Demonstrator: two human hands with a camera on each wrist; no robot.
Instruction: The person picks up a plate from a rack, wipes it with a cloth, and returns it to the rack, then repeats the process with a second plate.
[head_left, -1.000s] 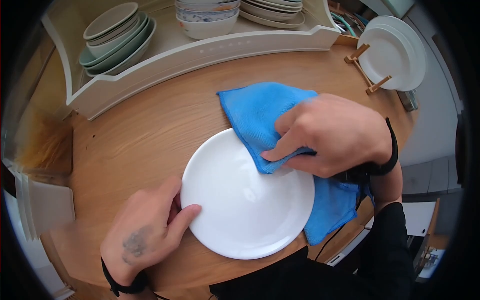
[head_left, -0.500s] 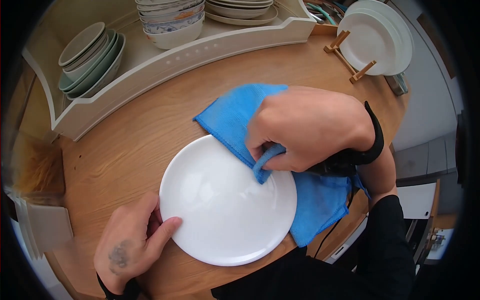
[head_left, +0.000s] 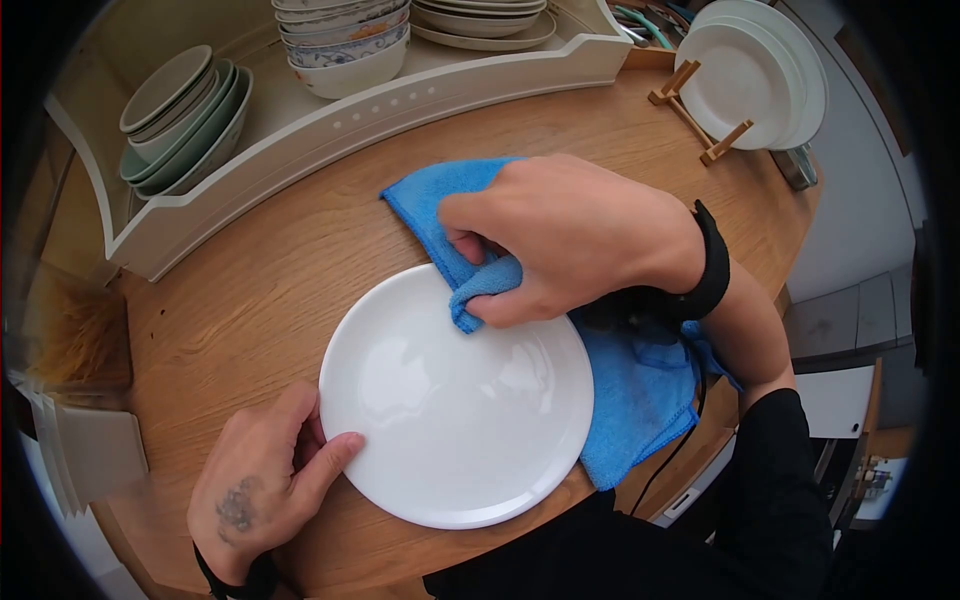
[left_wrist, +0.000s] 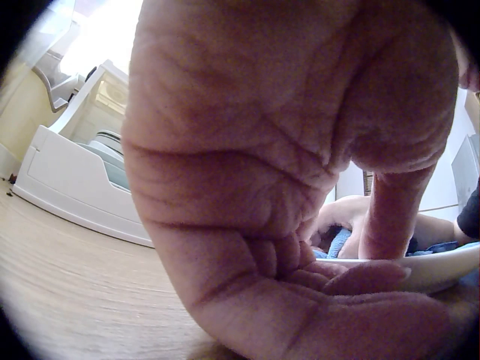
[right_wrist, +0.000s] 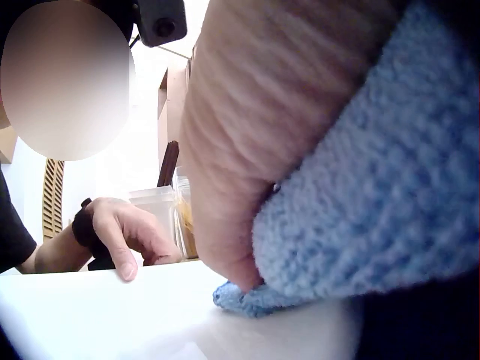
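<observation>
A round white plate [head_left: 450, 420] lies on the wooden table. The left hand [head_left: 265, 480] grips its left rim, thumb on top and fingers beneath; the left wrist view shows the fingers [left_wrist: 330, 315] under the rim. Bunched between thumb and fingers of the right hand [head_left: 590, 240] is a blue cloth [head_left: 430, 200], its folded tip touching the plate's upper part. In the right wrist view the cloth [right_wrist: 375, 172] fills much of the right side. More blue fabric [head_left: 630, 410] lies beside the plate's right edge, partly hidden beneath the right forearm.
Behind stands a cream tray [head_left: 360, 120] holding stacked green and white bowls [head_left: 165, 130], patterned bowls [head_left: 350, 65] and plates. White plates [head_left: 740, 85] stand in a wooden rack [head_left: 695, 115] at the back right. A clear container [head_left: 75, 330] sits at the left.
The view has shifted, moving the scene left in the picture. The right hand, still holding the cloth, has moved left across the plate's upper part. The left hand keeps its grip on the rim.
</observation>
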